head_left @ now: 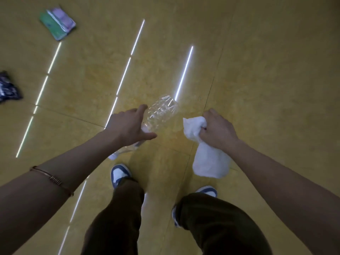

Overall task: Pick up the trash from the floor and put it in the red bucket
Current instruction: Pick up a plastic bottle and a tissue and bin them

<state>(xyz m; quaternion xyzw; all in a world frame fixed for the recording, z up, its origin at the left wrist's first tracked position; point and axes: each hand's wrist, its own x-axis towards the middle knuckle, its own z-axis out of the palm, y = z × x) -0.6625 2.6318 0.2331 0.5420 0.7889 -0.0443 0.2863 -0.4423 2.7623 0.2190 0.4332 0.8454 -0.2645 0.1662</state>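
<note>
My left hand (128, 126) holds a crumpled clear plastic bottle (161, 111) round its middle. The bottle's white cap end (112, 156) points back toward my feet. My right hand (218, 129) grips a crumpled white paper or cloth (209, 162), which hangs below my fist. Both hands are held out above the yellow floor (266, 61). A green and purple packet (57, 23) lies on the floor at the far left. A dark blue wrapper (8, 88) lies at the left edge. The red bucket is not in view.
My legs in dark trousers and my blue and white shoes (120, 174) stand below my hands. Bright light strips reflect in the glossy tiles (128, 65).
</note>
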